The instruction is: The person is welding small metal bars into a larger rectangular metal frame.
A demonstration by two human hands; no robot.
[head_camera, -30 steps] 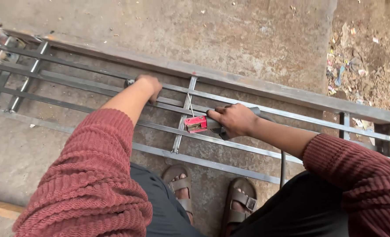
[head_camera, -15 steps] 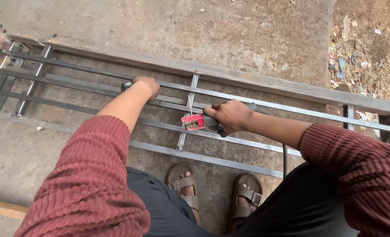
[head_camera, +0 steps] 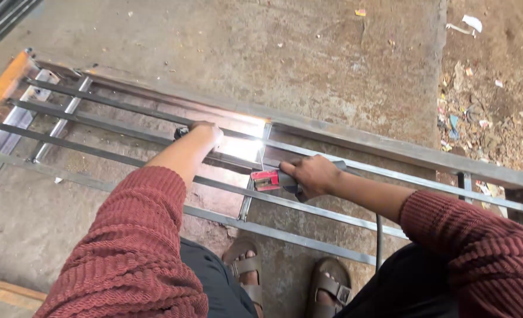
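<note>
A long metal grille frame [head_camera: 391, 150] of flat bars and thin cross pieces lies on the concrete floor. My left hand [head_camera: 205, 134] presses down on one of the long bars, with a small dark object under the fingers. My right hand [head_camera: 311, 175] grips a red welding electrode holder [head_camera: 266, 180], its tip pointing at a cross piece [head_camera: 255, 176]. A bright white glare [head_camera: 241, 144] lights the metal between my two hands. Both arms wear rust-red knitted sleeves.
My sandalled feet [head_camera: 247, 265] stand under the near bars. A black cable [head_camera: 378, 241] hangs down from the holder. An orange-rusted beam [head_camera: 2, 88] ends the frame at far left. Littered dirt ground [head_camera: 491, 88] lies at right.
A bright welding flash has appeared between my hands. The view has shifted, so the frame sits lower and more to the right; both hands stay on the bar and holder.
</note>
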